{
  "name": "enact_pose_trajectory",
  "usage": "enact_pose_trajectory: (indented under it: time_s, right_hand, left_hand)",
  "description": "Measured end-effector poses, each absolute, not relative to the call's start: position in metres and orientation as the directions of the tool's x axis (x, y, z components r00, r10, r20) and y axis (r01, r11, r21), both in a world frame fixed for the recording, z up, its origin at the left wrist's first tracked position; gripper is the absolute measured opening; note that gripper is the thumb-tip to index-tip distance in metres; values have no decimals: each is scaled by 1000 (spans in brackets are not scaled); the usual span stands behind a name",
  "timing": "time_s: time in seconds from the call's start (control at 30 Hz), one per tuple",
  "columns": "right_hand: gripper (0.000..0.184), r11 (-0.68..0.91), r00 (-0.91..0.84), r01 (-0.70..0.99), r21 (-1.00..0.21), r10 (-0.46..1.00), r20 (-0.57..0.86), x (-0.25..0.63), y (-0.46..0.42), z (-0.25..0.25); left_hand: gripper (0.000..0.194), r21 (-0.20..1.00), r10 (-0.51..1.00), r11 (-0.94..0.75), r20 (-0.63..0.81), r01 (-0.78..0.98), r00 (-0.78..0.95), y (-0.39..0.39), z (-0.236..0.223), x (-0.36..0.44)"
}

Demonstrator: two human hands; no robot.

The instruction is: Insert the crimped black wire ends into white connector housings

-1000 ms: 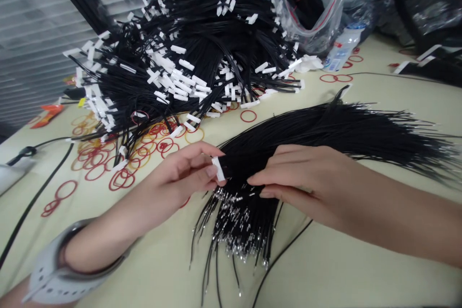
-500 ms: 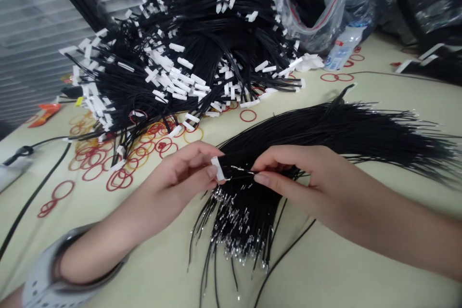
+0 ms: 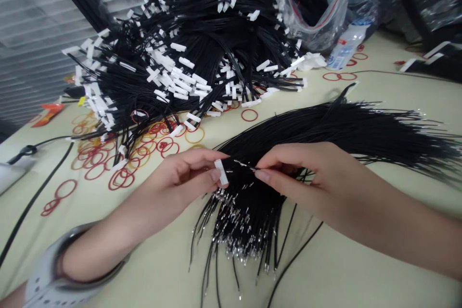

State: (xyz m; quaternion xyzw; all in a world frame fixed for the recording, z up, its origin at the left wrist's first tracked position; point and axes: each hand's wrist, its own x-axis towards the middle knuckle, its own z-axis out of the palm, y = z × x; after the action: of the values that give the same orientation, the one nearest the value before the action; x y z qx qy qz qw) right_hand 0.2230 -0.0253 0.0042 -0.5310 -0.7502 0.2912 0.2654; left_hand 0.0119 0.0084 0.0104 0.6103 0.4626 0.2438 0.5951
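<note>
Just below centre, I pinch a white connector (image 3: 221, 172) in my left hand (image 3: 187, 175); at its three o'clock my right hand (image 3: 306, 168) grips metal-tipped black wire (image 3: 247, 166). Toward two o'clock, a bottle (image 3: 355, 34) bears a label (image 3: 339, 55) too blurred to read.

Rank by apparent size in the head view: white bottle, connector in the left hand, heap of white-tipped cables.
1. Heap of white-tipped cables
2. White bottle
3. Connector in the left hand
</note>
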Motion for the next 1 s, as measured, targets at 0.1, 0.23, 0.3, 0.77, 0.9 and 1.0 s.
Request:
enact_pose_trajectory:
  time_s: [0.1, 0.23, 0.3, 0.77, 0.9, 1.0]
  right_hand:
    - [13, 203, -268, 645, -737, 963, 31, 222, -26, 5]
    - [13, 170, -251, 649, -742, 968, 2, 221, -26, 7]
    - [14, 205, -270, 658, -724, 962, 27, 221, -25, 6]
    - [14, 334, -345, 664, -669, 931, 123, 222, -24, 2]
    - [14, 352, -340, 661, -663, 928, 154, 222, -23, 3]
    - [14, 355, -340, 661, -661, 927, 158, 222, -23, 2]
  left_hand:
    - [14, 949, 859, 149, -263, 277, 440, 8, 11, 13]
    - [13, 944, 855, 199, -300, 264, 424, 8, 13, 14]
    - [13, 941, 851, 240, -323, 241, 414, 7, 13, 14]
    - [16, 950, 846, 216, -297, 224, 443, 7, 12, 14]
    - [17, 952, 846, 176, -277, 251, 456, 6, 13, 14]
    - [17, 953, 844, 136, -256, 272, 472, 6, 13, 14]
